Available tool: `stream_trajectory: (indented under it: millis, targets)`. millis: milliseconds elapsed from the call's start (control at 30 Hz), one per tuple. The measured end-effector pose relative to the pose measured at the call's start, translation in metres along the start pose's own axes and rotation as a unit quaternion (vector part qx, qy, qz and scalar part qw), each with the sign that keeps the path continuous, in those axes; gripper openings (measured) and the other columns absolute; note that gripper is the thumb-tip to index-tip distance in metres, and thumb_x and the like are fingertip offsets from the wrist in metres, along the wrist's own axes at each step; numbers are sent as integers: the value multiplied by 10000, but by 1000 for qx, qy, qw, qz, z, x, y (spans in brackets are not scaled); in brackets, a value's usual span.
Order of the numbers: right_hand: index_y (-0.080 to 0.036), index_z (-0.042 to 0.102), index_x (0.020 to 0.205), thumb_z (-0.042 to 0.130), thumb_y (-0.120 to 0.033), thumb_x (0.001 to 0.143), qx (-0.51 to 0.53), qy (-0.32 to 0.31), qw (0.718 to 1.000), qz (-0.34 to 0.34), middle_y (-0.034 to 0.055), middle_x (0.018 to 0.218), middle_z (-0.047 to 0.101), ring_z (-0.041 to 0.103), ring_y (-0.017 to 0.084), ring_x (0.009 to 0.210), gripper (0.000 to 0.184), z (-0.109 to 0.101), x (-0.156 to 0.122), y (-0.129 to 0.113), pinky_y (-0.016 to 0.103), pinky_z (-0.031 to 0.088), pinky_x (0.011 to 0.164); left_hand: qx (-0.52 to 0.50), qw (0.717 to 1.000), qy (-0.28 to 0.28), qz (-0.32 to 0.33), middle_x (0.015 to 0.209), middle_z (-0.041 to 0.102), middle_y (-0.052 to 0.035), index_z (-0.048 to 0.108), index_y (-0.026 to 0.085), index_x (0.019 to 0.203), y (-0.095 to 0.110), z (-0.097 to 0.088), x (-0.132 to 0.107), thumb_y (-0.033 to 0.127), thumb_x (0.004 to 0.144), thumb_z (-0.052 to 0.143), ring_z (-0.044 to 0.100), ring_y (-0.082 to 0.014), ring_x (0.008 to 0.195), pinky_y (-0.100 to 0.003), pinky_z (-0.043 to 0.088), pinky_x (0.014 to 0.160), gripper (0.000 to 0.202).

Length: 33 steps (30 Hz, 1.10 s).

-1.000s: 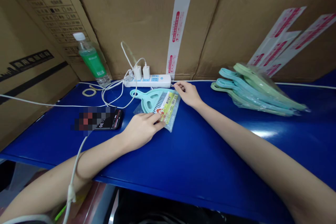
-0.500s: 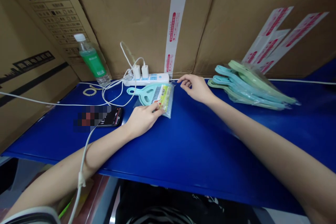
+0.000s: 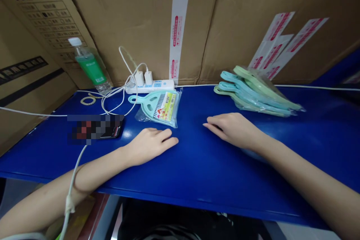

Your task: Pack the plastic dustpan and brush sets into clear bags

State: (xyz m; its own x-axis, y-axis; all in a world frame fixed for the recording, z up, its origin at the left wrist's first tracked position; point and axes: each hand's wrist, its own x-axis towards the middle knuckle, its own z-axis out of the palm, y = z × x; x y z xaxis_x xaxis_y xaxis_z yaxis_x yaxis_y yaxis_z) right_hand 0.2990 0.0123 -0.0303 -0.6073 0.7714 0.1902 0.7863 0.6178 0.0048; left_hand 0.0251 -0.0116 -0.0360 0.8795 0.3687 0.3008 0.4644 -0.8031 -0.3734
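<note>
A light turquoise mini dustpan and brush set [image 3: 152, 103] lies in a clear plastic bag with a yellow-green label, in front of the power strip. My left hand [image 3: 152, 144] rests on the blue table just below it, apart from the bag. It holds nothing; thumb and forefinger are a little apart, the other fingers loosely bent. To the right, my right hand [image 3: 234, 129] hovers at or on the table, empty, its fingers bent and slightly apart from the thumb. Several bagged dustpan sets [image 3: 258, 92], turquoise and pale green, lie stacked beyond it.
A white power strip [image 3: 165, 85] with chargers and tangled cables stands against the cardboard boxes [image 3: 135, 15]. At the left are a green-labelled bottle [image 3: 91, 65], a coiled ring [image 3: 88, 101] and a dark phone [image 3: 111, 131]. One cable hangs across my left forearm. The blue table [image 3: 180, 183] ends near me.
My left hand has let go of the bagged dustpan set and drawn back toward me. My right hand has also come back from near the power strip. The camera has turned slightly right.
</note>
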Motion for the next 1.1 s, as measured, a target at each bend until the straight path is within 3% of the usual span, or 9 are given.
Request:
stream_trajectory:
  millis: [167,333,567,1100]
  targets:
    - [-238,400,604,321,-321,942,3,-15,1000,-14,10,527,567,533,162,492,356,0,-6,3,280,279,507,-36,999,-13,18,724,637,14,540,162,1045,-4,1,-3,108,959,327,570,-117,532,-251,424,542,236]
    - [-243,431,639,295,-345,957,-2,-39,999,-18,6,505,561,533,169,474,361,0,-10,7,286,265,497,-55,998,-26,23,558,590,38,522,130,1075,-7,0,-5,172,999,249,538,-129,450,-270,386,495,286]
    - [-239,426,677,273,-320,969,19,-95,995,-25,17,580,613,570,181,516,339,0,-9,1,284,292,513,-53,997,-43,38,560,596,32,513,115,1126,-8,-1,-7,141,973,295,542,-132,447,-277,364,481,268]
    - [-232,427,694,326,-297,956,42,-94,994,-25,23,656,632,588,181,575,288,-6,-11,-5,279,339,551,-45,997,-33,49,561,599,39,530,123,1104,-10,0,-7,127,965,308,535,-129,442,-277,378,486,261]
